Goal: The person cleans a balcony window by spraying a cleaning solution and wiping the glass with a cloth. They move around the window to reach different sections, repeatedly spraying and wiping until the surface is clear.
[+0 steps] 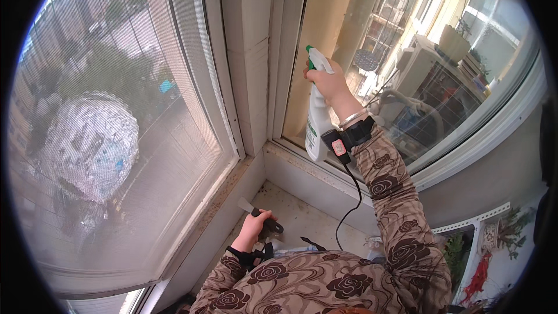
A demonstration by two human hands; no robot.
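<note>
My right hand (pixel 330 82) is raised in front of the window glass (pixel 324 22), its fingers wrapped around the neck of a white plastic spray bottle (pixel 317 126). The bottle is upright, with a green nozzle pointing towards the left side of the pane. Printing on its label is partly visible. Lower down, my left hand (pixel 255 226) grips the black handle of a scraper (pixel 246 205), its flat, pale blade tilted up towards the left sill. Both wrists wear black straps; a black cable (pixel 358 200) hangs from the right one.
On the left stands a mesh window screen (pixel 174 174), with a round, crumpled silvery thing (pixel 93 148) behind it. Dirt specks mark the corner ledge (pixel 292 203). At the lower right, a white perforated metal frame (pixel 475 218) stands near a potted plant (pixel 492 233).
</note>
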